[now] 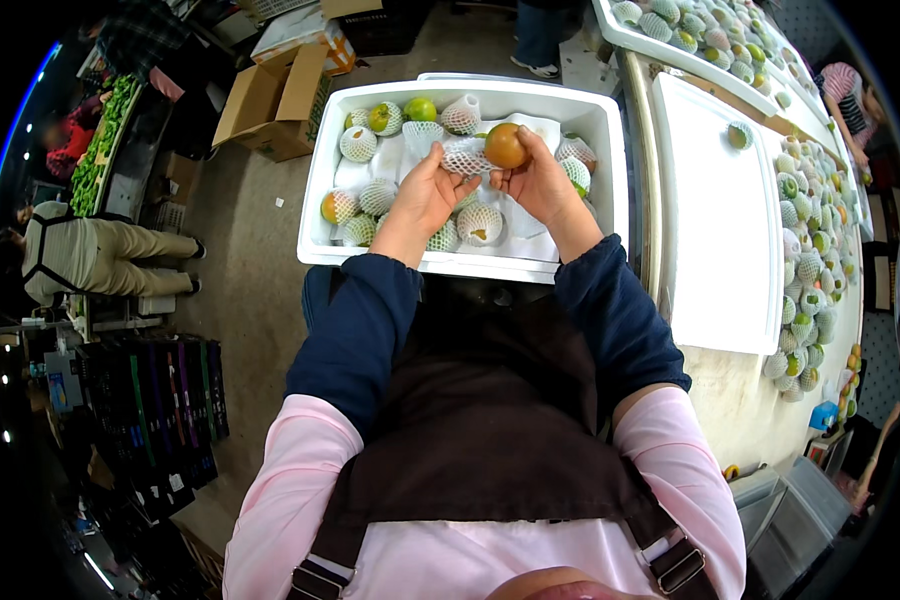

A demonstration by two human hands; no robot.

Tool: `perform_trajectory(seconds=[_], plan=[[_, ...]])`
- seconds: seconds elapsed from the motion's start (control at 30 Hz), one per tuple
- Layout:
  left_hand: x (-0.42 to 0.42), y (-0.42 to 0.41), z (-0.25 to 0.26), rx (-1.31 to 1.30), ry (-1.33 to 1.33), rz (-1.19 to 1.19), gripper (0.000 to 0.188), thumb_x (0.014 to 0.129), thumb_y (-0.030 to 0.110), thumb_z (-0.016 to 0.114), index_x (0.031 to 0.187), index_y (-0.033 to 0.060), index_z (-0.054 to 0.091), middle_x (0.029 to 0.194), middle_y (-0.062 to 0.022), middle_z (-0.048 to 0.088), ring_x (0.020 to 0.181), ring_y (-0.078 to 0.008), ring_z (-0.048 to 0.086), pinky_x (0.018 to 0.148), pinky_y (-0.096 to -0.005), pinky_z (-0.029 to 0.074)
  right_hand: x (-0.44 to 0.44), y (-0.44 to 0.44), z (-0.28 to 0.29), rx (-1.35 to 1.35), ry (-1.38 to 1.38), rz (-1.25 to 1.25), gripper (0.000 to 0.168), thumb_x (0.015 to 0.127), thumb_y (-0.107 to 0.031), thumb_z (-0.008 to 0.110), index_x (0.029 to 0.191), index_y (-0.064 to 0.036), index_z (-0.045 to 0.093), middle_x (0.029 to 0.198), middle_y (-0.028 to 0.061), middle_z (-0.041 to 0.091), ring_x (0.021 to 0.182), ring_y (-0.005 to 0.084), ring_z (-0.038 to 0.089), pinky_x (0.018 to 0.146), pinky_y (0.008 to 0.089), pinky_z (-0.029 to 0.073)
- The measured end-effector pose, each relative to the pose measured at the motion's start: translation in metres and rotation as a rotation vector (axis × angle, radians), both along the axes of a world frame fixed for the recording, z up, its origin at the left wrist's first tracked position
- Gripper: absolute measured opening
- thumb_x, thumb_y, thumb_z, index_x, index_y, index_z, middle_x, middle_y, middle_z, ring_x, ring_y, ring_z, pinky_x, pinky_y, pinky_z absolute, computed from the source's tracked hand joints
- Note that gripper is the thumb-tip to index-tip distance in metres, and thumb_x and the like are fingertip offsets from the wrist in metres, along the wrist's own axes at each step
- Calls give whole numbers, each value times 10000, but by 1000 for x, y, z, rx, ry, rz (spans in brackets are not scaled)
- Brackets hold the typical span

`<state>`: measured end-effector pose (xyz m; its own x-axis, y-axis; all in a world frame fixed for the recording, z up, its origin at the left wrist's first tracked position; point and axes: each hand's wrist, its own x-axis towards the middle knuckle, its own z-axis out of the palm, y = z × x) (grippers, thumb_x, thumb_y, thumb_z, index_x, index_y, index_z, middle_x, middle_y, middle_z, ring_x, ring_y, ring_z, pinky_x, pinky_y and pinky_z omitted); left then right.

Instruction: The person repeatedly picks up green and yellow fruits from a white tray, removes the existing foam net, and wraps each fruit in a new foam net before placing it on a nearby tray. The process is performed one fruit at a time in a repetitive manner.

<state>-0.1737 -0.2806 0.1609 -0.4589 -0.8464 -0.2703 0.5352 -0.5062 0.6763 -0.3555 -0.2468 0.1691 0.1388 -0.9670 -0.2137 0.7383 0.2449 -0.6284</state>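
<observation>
Over a white foam box [619, 187], my right hand [544, 180] holds a round orange-brown fruit [505, 146] between thumb and fingers. My left hand [427, 191] holds a white foam net sleeve [465, 158], whose end lies against the fruit. Below them, several fruits in foam nets line the box, among them a netted fruit with a dry calyx [479, 224] and a netted orange-yellow one [339, 205]. A green fruit [420, 109] near the far wall has its top bare. White lining sheets show between the fruits.
At right, a white foam lid [720, 225] lies on a table beside many netted fruits [810, 262]. More fill a white tray [757, 90] at upper right. An open cardboard box [274, 101] stands on the floor at left. Several other people are around; stacked dark crates [154, 420] stand lower left.
</observation>
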Motion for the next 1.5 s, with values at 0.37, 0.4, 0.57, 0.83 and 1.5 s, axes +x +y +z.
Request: perform_trajectory(seconds=[0.37,0.4,0.57,0.83,1.5], plan=[[-1,8,7,69,62,-186,390,1024,309,409,1323,62,438,1292,-122,533,1201,-284,510,1004,-451,429,-13,-5,-12,95,-142,179,498,968,-537,435,1080,-57,500,840,65,572,589,120,533,584,250,486],[-1,8,8,63,58,-180,381,1022,304,415,1314,62,449,1290,-117,536,1197,-280,513,996,-439,436,-14,-5,-13,79,-127,186,498,970,-539,429,1078,-58,501,840,64,571,591,118,536,590,249,488],[7,-3,-6,109,405,-47,347,1003,275,482,1265,49,502,1221,-90,581,1093,-243,582,941,-416,478,-8,-5,-5,54,-21,92,501,1005,-478,365,1198,-26,462,1034,136,586,746,170,623,678,269,531],[9,-9,-13,-119,249,174,301,978,90,470,1270,24,496,1234,-132,587,1112,-241,583,941,-364,486,0,-3,-7,-242,356,-118,501,895,-168,616,1344,-67,418,1248,171,510,999,248,613,865,299,505],[-12,1,-24,-593,-583,338,454,992,183,498,1363,-71,432,1117,-90,625,1003,-139,571,875,-275,466,2,3,-3,-89,527,-62,446,939,-425,562,1152,-33,569,972,103,584,734,151,560,698,238,475]])
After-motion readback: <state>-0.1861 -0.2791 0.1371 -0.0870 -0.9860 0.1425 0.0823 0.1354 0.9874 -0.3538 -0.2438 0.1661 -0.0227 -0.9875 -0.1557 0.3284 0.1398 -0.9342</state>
